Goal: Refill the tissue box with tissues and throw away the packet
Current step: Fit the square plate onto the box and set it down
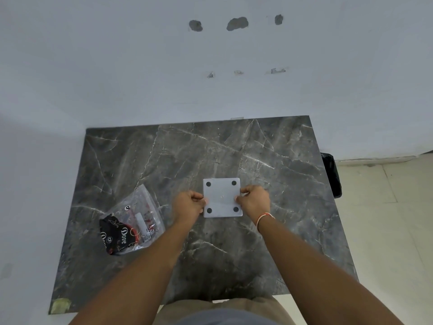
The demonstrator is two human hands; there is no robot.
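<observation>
A square white tissue box (222, 197) lies upside down on the dark marble table (269, 160), its base facing up with a black round foot at each corner. My left hand (188, 204) grips its left edge and my right hand (254, 198) grips its right edge. A clear plastic tissue packet (131, 221) with black and red "Dove" print lies flat on the table to the left of the box, apart from both hands. The packet looks crumpled; I cannot tell what is inside it.
A bin lined with a black bag (331, 174) stands on the floor past the table's right edge. A pale wall (210, 66) with patched holes rises behind the table. Tiled floor (386, 219) lies at the right.
</observation>
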